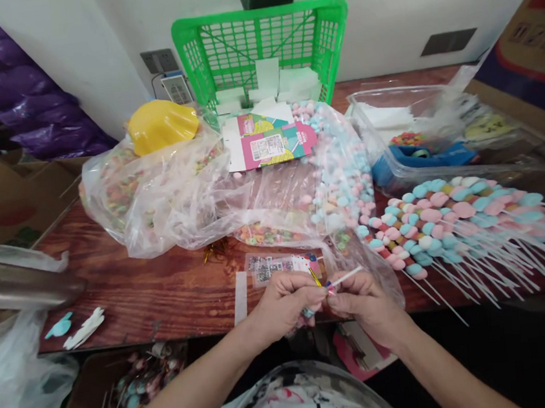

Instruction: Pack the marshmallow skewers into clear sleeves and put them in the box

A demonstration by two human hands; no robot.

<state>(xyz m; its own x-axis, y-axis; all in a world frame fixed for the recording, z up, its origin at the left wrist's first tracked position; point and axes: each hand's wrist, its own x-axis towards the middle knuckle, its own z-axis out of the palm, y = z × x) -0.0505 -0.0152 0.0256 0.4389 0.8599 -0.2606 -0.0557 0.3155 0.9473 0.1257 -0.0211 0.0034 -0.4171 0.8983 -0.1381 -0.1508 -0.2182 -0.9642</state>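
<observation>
Both hands meet at the near edge of the wooden table [165, 293]. My left hand [285, 303] is closed in a pinch, with small pink and blue candy pieces showing under its fingers. My right hand [365, 298] is closed on a thin white stick [346, 277] whose tip points toward my left fingers. A yellow strip pokes up between the two hands. Just beyond them lies a small printed label card [279, 266] under clear plastic.
Clear plastic bags [178, 194] of coloured candy cover the table's middle. A pile of finished candy sticks [449, 221] lies right. Behind are a green basket [264, 52], a pink printed box [270, 142], a clear tub [440, 134] and a yellow object [161, 125]. A metal cylinder [18, 286] juts in left.
</observation>
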